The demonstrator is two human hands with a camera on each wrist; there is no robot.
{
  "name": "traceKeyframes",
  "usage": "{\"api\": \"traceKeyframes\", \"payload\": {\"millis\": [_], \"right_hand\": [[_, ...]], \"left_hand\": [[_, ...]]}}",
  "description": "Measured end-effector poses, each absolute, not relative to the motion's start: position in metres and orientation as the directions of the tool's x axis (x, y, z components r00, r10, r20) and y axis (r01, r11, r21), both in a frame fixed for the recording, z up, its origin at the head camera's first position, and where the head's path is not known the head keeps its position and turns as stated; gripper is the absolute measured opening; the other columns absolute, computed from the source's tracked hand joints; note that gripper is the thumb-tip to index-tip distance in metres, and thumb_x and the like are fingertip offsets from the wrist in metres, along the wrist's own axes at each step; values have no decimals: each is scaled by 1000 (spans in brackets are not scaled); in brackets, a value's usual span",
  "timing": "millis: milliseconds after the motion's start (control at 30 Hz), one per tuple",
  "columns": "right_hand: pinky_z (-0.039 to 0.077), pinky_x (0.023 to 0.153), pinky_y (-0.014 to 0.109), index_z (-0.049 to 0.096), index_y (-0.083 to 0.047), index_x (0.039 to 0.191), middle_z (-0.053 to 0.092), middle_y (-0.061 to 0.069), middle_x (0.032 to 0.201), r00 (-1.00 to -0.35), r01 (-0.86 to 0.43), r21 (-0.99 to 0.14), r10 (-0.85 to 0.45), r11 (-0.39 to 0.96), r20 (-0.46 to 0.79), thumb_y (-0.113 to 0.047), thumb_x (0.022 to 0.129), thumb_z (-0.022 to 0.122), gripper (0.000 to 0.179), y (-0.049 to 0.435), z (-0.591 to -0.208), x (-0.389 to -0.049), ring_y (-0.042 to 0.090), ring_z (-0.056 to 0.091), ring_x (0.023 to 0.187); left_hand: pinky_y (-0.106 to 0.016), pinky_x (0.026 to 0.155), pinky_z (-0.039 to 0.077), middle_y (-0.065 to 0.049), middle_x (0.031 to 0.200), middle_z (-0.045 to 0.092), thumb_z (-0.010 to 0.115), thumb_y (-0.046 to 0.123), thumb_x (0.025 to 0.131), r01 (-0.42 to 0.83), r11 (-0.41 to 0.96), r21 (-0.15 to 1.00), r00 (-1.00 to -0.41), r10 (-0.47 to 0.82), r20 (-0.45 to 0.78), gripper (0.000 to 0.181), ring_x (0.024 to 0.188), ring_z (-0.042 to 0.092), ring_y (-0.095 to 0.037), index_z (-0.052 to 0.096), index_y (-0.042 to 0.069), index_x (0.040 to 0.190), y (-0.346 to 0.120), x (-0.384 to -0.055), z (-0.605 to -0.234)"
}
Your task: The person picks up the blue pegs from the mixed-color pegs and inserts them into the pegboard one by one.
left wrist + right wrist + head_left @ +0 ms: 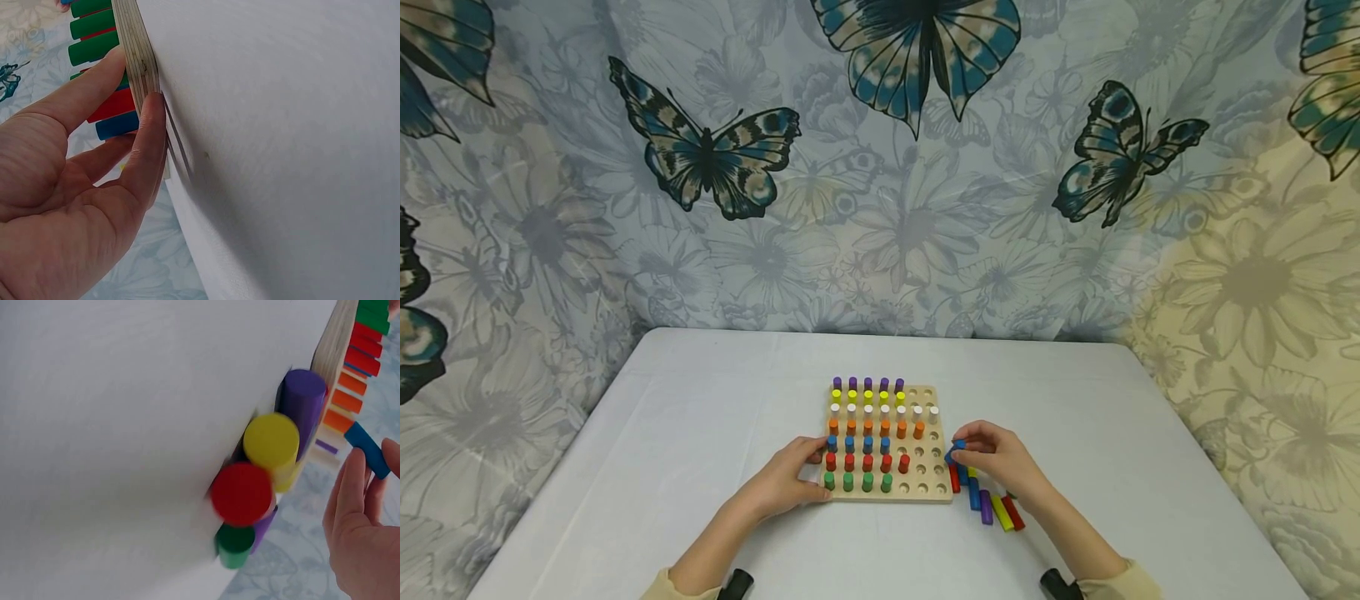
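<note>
"Around the middle of the white worktop [715,417], what is the left hand [786,475] doing at the pegboard [895,498]?"

"It grips the left edge, thumb by the near corner and fingers farther along. Most likely that steadies the board against a push from the right."

"And the right hand [1000,457]?"

"It pinches a blue peg [367,450] between thumb and fingers, tilted, near the board's right edge. One end sticks out past the fingertips, which I'd guess suits a narrow hole."

"Why are the loose pegs [986,507] over there?"

"They lie bunched from the right edge toward the near right, probably to keep the right hand's reach short. A red peg [955,478] sits right by the board; I can't tell if it touches."

"Any room on the board?"

"Mostly on the right. The white row [884,411] runs the full width, but the blue row [868,444] has four upright pegs, with open holes to their right."

"And around it?"

"The worktop stretches well past the board to the left, and on the far side up to its edge below the butterfly wall [880,275]. The near right looks tightest: a low wrist could knock the bunch."
</note>
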State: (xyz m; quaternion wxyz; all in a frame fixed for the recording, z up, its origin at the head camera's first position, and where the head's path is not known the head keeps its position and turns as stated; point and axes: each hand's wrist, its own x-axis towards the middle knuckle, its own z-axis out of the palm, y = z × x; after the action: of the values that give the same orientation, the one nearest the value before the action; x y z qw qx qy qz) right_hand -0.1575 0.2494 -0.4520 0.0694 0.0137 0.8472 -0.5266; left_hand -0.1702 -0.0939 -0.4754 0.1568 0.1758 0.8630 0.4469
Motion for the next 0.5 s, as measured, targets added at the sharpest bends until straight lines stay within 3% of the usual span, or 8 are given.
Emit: {"api": "traceKeyframes", "payload": {"millis": [500], "right_hand": [[51, 79, 29, 64, -7, 103, 65, 4, 101, -986, 69, -911, -108, 406, -123, -16, 84, 77, 25, 229, -455, -168, 21, 59, 95]], "left_hand": [[-46, 91, 48, -14, 132, 51, 84, 15, 76, 150, 543, 826, -891, 437, -126, 78, 119, 51, -33, 45, -2, 142, -94, -171, -476]]}}
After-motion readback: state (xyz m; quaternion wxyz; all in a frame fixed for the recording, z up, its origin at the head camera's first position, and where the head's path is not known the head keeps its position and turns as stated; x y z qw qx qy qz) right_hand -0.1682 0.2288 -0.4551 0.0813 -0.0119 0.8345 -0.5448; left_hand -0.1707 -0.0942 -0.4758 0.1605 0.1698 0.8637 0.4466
